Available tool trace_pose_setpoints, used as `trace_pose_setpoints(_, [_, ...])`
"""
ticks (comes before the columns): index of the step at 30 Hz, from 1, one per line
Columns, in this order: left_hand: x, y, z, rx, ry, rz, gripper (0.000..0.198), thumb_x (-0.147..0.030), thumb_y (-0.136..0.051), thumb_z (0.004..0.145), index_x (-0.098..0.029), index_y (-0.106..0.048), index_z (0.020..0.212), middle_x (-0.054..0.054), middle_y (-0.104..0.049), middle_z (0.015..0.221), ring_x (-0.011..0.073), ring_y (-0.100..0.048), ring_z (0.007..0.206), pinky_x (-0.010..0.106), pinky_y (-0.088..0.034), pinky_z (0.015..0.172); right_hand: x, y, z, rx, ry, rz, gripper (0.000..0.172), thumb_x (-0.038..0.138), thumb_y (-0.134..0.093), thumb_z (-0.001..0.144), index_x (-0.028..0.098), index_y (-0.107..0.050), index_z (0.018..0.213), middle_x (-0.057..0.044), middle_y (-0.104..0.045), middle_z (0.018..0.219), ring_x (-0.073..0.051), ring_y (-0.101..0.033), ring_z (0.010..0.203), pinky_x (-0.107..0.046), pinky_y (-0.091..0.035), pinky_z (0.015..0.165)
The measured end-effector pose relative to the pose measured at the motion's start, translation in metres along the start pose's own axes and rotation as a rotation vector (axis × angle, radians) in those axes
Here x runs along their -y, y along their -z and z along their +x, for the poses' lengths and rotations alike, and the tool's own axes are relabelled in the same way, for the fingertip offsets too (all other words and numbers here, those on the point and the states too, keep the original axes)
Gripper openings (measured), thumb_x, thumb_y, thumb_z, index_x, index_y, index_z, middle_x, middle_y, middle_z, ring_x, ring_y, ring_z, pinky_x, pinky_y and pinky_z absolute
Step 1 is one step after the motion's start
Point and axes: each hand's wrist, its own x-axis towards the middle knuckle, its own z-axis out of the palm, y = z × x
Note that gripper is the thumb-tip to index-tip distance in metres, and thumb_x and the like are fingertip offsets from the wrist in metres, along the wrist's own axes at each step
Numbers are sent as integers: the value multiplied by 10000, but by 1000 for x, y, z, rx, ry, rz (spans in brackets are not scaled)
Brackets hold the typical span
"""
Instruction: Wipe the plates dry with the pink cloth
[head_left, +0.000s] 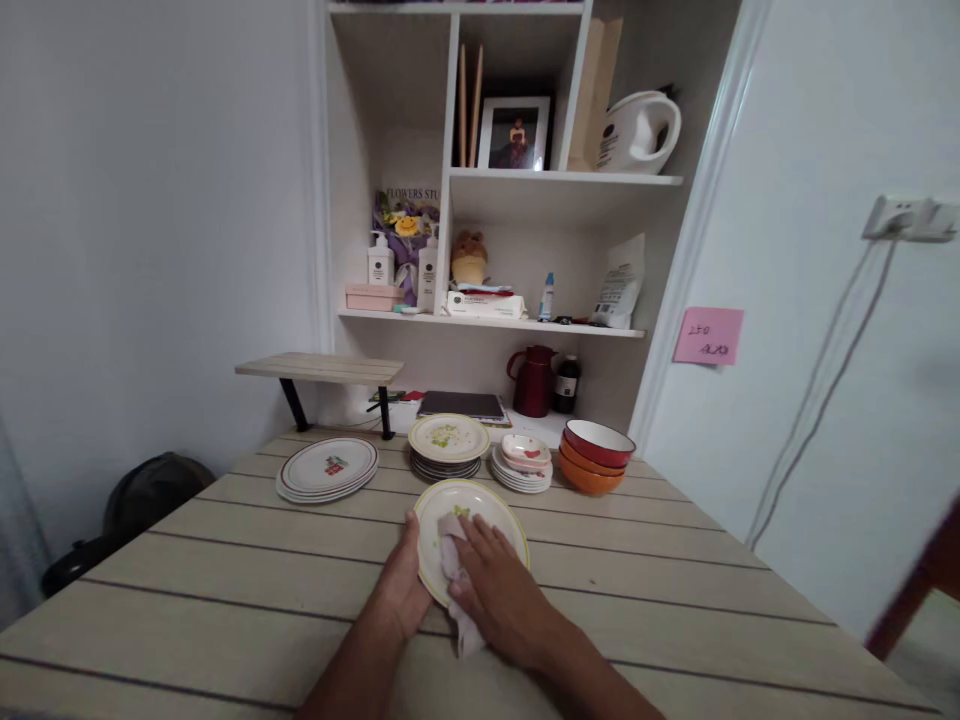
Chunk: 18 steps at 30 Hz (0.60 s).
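A cream plate with a yellow rim [480, 500] lies on the wooden table [225, 570] in front of me. My left hand [405, 585] grips the plate's left edge, thumb on the rim. My right hand [499, 585] lies flat on a pale pink cloth [452, 548], pressing it onto the plate's surface. A green smear [460, 511] shows on the plate just beyond the cloth.
Behind the plate stand a stack of plates with green marks [448, 438], a stack of white plates with a red motif [328, 468], small saucers [523, 463] and stacked red and orange bowls [596, 455]. A small wooden riser [319, 368] and shelves [491, 322] stand at the back.
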Motion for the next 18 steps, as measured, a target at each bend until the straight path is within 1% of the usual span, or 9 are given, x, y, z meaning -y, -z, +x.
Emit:
trace_pose_setpoints(2, [-1, -5, -2, 0, 44, 40, 683, -547, -461, 918, -95, -434, 1429, 189, -655, 1266, 297, -580, 1232, 452, -337, 1126, 5, 2, 7, 9, 101, 34, 636, 500, -330, 970, 191, -285, 1524, -70, -148, 1633, -286, -71, 1506, -472, -109, 1216])
trace_pose_setpoints(3, [-2, -8, -3, 3, 70, 60, 674, -545, -472, 915, -110, -438, 1428, 178, -653, 1275, 290, -579, 1234, 449, -340, 1124, 5, 4, 13, 2, 111, 45, 641, 512, -314, 973, 201, -265, 1531, -62, -144, 1635, -284, -68, 1506, -479, -109, 1215])
trace_pose_setpoints(4, [-2, -10, -3, 11, 94, 74, 656, -541, -479, 915, -137, -438, 1431, 160, -649, 1288, 279, -574, 1241, 447, -340, 1124, 3, 6, 20, -10, 89, 50, 639, 516, -295, 976, 205, -256, 1534, -59, -145, 1635, -284, -72, 1506, -489, -110, 1212])
trace_pose_setpoints(7, [0, -15, -1, 80, 117, 60, 594, -492, -477, 931, -198, -424, 1444, 126, -620, 1340, 265, -537, 1284, 450, -314, 1141, -14, 11, 36, -49, -70, 37, 621, 510, -242, 985, 227, -240, 1538, -46, -140, 1636, -288, -88, 1504, -531, -106, 1199])
trace_pose_setpoints(9, [2, -12, 1, 108, 96, 31, 579, -455, -477, 938, -181, -424, 1445, 137, -609, 1351, 274, -510, 1310, 453, -287, 1155, -31, 13, 40, -63, -209, 19, 621, 518, -238, 982, 250, -217, 1542, -31, -143, 1636, -291, -76, 1506, -562, -101, 1188])
trace_pose_setpoints(11, [4, -6, 4, 87, 55, 4, 584, -444, -474, 939, -148, -429, 1441, 158, -610, 1341, 284, -493, 1324, 460, -264, 1166, -45, 12, 37, -61, -317, -4, 630, 532, -261, 973, 254, -232, 1538, -33, -163, 1633, -292, -69, 1507, -570, -114, 1180])
trace_pose_setpoints(13, [3, 1, 6, 48, 5, -15, 601, -467, -451, 941, -129, -433, 1438, 172, -623, 1319, 290, -490, 1325, 468, -252, 1171, -52, 10, 29, -50, -365, -31, 641, 531, -307, 960, 225, -289, 1523, -59, -186, 1627, -298, -90, 1504, -551, -143, 1180])
trace_pose_setpoints(15, [1, 7, 7, 22, -36, -25, 626, -506, -410, 943, -120, -434, 1436, 179, -636, 1297, 292, -495, 1321, 471, -253, 1170, -49, 7, 19, -41, -361, -53, 633, 495, -347, 952, 174, -352, 1497, -99, -198, 1620, -309, -128, 1497, -523, -168, 1181])
trace_pose_setpoints(18, [-2, 11, 6, -1, -77, -32, 646, -545, -360, 945, -127, -448, 1429, 175, -641, 1292, 290, -514, 1304, 464, -271, 1164, -27, 2, 6, -22, -279, -51, 608, 433, -368, 949, 124, -398, 1472, -133, -213, 1611, -323, -166, 1488, -499, -166, 1192])
